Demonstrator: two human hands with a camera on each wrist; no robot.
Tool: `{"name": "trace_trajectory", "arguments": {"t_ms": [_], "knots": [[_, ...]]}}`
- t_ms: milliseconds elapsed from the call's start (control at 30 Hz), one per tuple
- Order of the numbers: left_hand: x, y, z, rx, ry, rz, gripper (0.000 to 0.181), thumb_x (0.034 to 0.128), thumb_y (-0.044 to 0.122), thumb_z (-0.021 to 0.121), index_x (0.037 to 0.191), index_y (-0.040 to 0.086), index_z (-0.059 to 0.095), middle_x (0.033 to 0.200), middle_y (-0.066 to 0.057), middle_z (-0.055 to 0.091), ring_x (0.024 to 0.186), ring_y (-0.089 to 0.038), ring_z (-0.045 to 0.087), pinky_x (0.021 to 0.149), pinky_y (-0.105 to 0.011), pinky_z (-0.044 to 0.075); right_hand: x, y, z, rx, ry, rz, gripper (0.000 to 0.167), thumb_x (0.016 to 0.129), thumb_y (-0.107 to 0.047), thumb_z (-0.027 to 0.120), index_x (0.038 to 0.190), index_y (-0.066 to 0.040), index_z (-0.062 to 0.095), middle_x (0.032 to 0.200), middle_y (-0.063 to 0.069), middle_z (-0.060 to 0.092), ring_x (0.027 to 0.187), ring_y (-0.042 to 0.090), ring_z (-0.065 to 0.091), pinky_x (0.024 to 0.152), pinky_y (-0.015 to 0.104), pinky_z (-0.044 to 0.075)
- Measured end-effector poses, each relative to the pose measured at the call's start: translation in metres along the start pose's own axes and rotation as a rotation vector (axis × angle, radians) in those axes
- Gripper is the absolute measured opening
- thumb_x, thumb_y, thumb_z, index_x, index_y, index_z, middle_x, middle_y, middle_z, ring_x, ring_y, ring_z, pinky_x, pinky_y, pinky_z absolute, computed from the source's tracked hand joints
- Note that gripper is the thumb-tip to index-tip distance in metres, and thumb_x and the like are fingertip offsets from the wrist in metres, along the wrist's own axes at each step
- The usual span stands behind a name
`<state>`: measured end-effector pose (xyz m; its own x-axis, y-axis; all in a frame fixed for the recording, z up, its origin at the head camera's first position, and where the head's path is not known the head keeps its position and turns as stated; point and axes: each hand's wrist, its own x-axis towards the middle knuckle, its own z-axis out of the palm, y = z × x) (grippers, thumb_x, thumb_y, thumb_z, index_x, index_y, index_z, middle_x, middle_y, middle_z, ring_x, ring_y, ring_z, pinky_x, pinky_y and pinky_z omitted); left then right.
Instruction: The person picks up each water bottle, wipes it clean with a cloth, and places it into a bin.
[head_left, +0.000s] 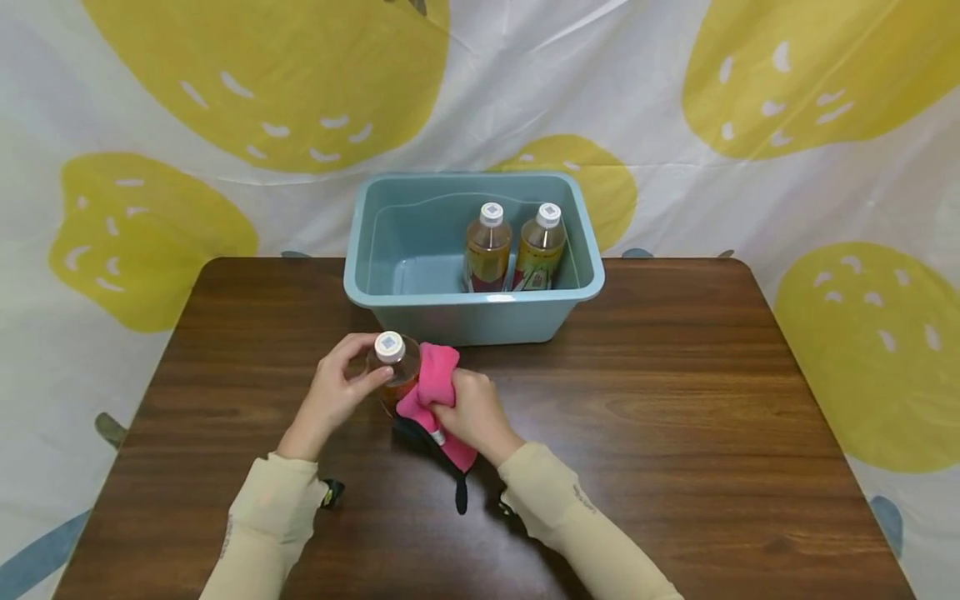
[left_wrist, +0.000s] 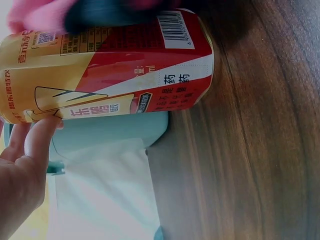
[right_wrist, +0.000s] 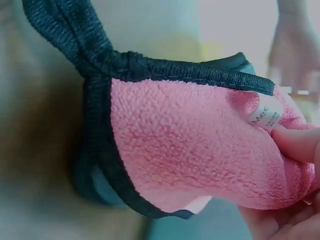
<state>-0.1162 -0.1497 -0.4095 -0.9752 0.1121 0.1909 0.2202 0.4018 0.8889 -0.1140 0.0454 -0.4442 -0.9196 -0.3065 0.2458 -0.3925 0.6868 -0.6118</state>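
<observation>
My left hand (head_left: 337,387) holds a white-capped drink bottle (head_left: 389,347) by its upper part, thumb and fingers on opposite sides. The bottle is roughly upright in front of the bin; whether its base touches the table I cannot tell. Its red and gold label (left_wrist: 125,75) fills much of the left wrist view. A pink cloth (head_left: 438,375) with dark edging and a hanging loop is bunched in my right hand (head_left: 480,412), against the bottle's right side. In the right wrist view, the thumb pinches the cloth (right_wrist: 185,145) near a small white tag.
A light blue plastic bin (head_left: 472,321) stands at the table's back edge. Inside its right half are two similar bottles, one (head_left: 489,246) left of the other (head_left: 540,246). The brown wooden table (head_left: 660,400) meets a lemon-patterned curtain (head_left: 660,200) behind.
</observation>
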Motion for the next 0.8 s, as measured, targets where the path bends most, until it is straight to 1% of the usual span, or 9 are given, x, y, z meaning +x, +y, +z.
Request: {"name": "trace_trajectory", "arguments": {"t_ms": [33,133,233,400,467,533,567,667,800], "knots": [[0.001,-0.005,0.0,-0.001,0.0,-0.009,0.037,0.0759,0.001,0.07,0.111,-0.003,0.058,0.108,-0.016,0.057,0.096,-0.007,0.048,0.081,-0.036,0.048,0.001,-0.005,-0.005,0.01,0.031,-0.027,0.02,0.069,-0.014,0.073,0.07,-0.006,0.055,0.064,0.006,0.06,0.058,0.018,0.056,0.055,0.029,0.048],[0.001,-0.007,0.001,-0.002,0.003,-0.012,0.037,0.0758,0.001,0.07,0.111,-0.002,0.059,0.108,-0.015,0.057,0.095,-0.006,0.048,0.08,-0.034,0.049,0.007,-0.019,-0.021,0.027,0.111,-0.112,0.022,0.069,-0.014,0.075,0.069,-0.006,0.054,0.063,0.005,0.059,0.056,0.016,0.055,0.054,0.028,0.047],[0.0,0.004,0.0,0.005,0.014,0.024,0.034,0.0757,-0.004,0.068,0.108,-0.006,0.059,0.105,-0.019,0.057,0.092,-0.007,0.049,0.077,-0.037,0.05,0.014,-0.031,-0.033,-0.005,0.157,-0.175,0.024,0.069,-0.015,0.075,0.068,-0.007,0.053,0.064,0.004,0.057,0.056,0.016,0.054,0.054,0.028,0.047],[-0.004,0.026,-0.001,-0.007,0.019,0.047,0.03,0.0754,-0.01,0.064,0.104,-0.011,0.057,0.101,-0.023,0.056,0.088,-0.01,0.048,0.075,-0.047,0.049,0.018,-0.043,-0.04,-0.079,0.148,-0.191,0.024,0.072,-0.018,0.073,0.069,-0.008,0.052,0.068,0.004,0.058,0.057,0.018,0.055,0.055,0.03,0.049],[-0.004,0.029,-0.002,-0.018,0.016,0.035,0.03,0.0754,-0.01,0.064,0.104,-0.012,0.057,0.101,-0.023,0.056,0.088,-0.01,0.048,0.076,-0.051,0.048,0.018,-0.044,-0.039,-0.093,0.141,-0.179,0.024,0.072,-0.019,0.074,0.07,-0.007,0.053,0.068,0.005,0.059,0.058,0.018,0.057,0.056,0.031,0.05],[-0.005,0.03,-0.002,-0.013,0.019,0.025,0.03,0.0756,-0.009,0.065,0.105,-0.011,0.057,0.102,-0.024,0.056,0.089,-0.006,0.048,0.077,-0.05,0.048,0.017,-0.044,-0.037,-0.095,0.137,-0.164,0.024,0.071,-0.018,0.074,0.071,-0.007,0.053,0.067,0.005,0.059,0.058,0.019,0.058,0.056,0.031,0.05],[-0.005,0.031,-0.002,-0.01,0.02,0.021,0.03,0.0756,-0.009,0.065,0.105,-0.011,0.058,0.102,-0.024,0.056,0.089,-0.003,0.047,0.078,-0.048,0.048,0.017,-0.043,-0.036,-0.092,0.137,-0.155,0.024,0.071,-0.017,0.075,0.07,-0.006,0.053,0.066,0.006,0.059,0.058,0.02,0.058,0.056,0.031,0.05],[-0.005,0.03,-0.002,-0.004,0.02,0.007,0.031,0.076,-0.006,0.066,0.105,-0.01,0.058,0.103,-0.023,0.057,0.089,0.001,0.047,0.079,-0.035,0.049,0.015,-0.04,-0.033,-0.064,0.136,-0.127,0.024,0.069,-0.015,0.076,0.07,-0.005,0.054,0.065,0.006,0.059,0.058,0.02,0.058,0.055,0.031,0.049],[-0.005,0.03,-0.002,-0.005,0.015,-0.005,0.031,0.0761,-0.005,0.067,0.106,-0.01,0.057,0.103,-0.023,0.056,0.09,0.001,0.047,0.077,-0.017,0.045,0.014,-0.037,-0.03,-0.037,0.141,-0.104,0.024,0.068,-0.015,0.077,0.07,-0.004,0.055,0.065,0.008,0.06,0.058,0.022,0.059,0.055,0.031,0.049]]}}
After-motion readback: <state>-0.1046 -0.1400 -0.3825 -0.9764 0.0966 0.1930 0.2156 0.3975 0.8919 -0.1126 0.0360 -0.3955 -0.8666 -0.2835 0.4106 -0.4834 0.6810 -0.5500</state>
